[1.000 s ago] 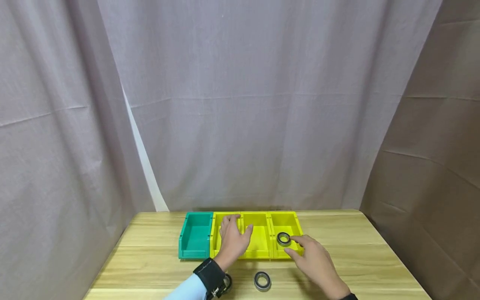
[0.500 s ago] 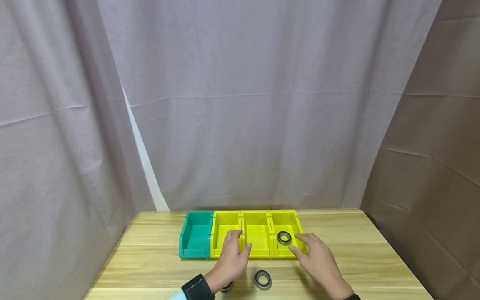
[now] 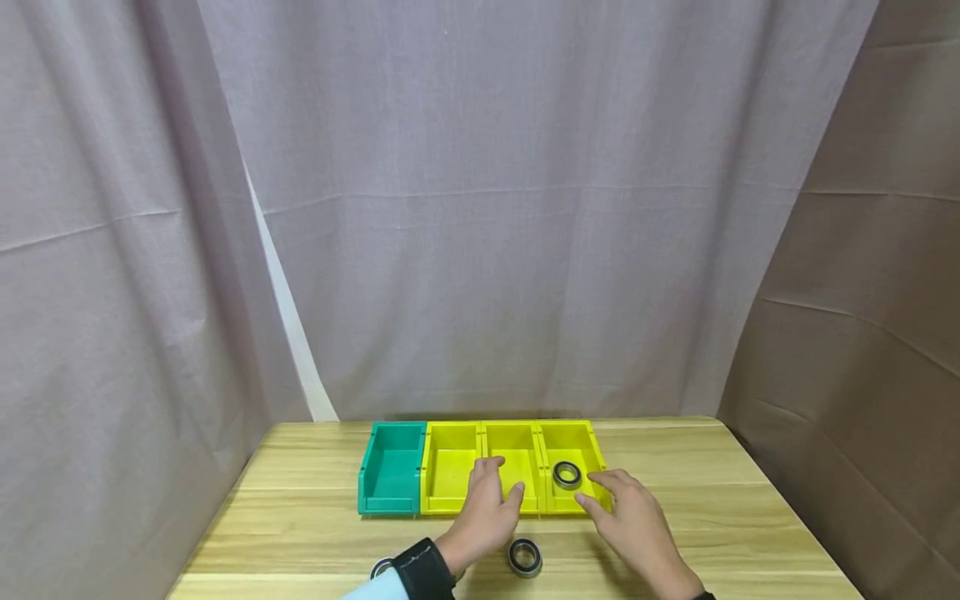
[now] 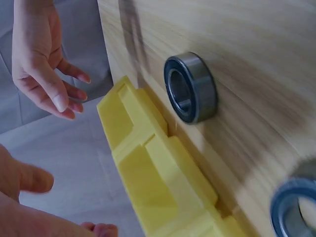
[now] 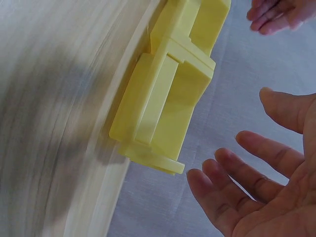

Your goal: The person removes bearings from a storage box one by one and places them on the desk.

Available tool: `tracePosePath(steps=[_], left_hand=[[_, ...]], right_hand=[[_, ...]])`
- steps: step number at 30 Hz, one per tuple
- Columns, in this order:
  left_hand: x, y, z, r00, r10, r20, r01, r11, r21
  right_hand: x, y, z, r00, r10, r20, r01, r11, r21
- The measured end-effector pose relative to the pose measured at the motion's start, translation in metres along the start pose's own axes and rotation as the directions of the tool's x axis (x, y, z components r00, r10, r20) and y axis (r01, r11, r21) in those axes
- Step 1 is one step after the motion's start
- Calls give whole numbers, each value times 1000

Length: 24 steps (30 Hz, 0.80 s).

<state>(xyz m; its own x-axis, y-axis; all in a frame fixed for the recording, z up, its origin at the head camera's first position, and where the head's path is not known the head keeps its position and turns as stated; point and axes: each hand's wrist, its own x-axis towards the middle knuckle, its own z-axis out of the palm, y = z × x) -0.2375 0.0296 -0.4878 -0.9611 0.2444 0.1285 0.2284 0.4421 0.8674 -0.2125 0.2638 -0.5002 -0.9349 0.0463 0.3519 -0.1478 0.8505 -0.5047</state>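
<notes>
My left hand (image 3: 486,510) hovers before the middle yellow bins (image 3: 517,461), its fingers relaxed and nothing held. Just below it on the table lies a ball bearing (image 3: 524,557) with a dark seal and metal outer ring, larger in the left wrist view as a bearing (image 4: 192,89). Another bearing (image 3: 381,567) is mostly hidden by the left wrist strap. A third bearing (image 3: 567,476) rests inside the rightmost yellow bin (image 3: 576,437). My right hand (image 3: 633,523) is at that bin's front right corner, fingers spread and holding nothing, as the right wrist view confirms (image 5: 266,182).
A green bin (image 3: 393,467) adjoins the left end of the yellow row. The bins stand near the back of a wooden table (image 3: 300,500). Grey curtains (image 3: 525,208) hang behind and on both sides.
My left hand has drawn back from over the yellow bins toward me, then shifted right. The right hand has moved slightly right from the bearing in the bin, which stays in place.
</notes>
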Motion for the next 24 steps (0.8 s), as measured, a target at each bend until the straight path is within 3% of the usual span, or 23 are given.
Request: tracePosePath(steps=[3, 8, 15, 19, 22, 24], left_hand=[[13, 1, 13, 998, 27, -51, -27, 1000, 11], [44, 3, 36, 993, -2, -122, 7, 999, 41], [83, 2, 76, 971, 29, -239, 18, 981, 191], [98, 1, 95, 956, -66, -287, 104, 988, 118], [105, -3, 107, 940, -164, -300, 195, 978, 79], [107, -5, 112, 927, -196, -321, 232, 970, 77]], right_hand=[[-1, 0, 1, 1000, 0, -9, 0, 1000, 1], [-4, -1, 3, 999, -21, -40, 22, 1000, 7], [-7, -2, 3, 993, -55, -102, 56, 998, 14], [-8, -4, 4, 990, -60, -128, 63, 998, 14], [-8, -7, 5, 991, -47, -127, 50, 999, 14], [-8, -9, 5, 992, -37, -122, 39, 999, 15]])
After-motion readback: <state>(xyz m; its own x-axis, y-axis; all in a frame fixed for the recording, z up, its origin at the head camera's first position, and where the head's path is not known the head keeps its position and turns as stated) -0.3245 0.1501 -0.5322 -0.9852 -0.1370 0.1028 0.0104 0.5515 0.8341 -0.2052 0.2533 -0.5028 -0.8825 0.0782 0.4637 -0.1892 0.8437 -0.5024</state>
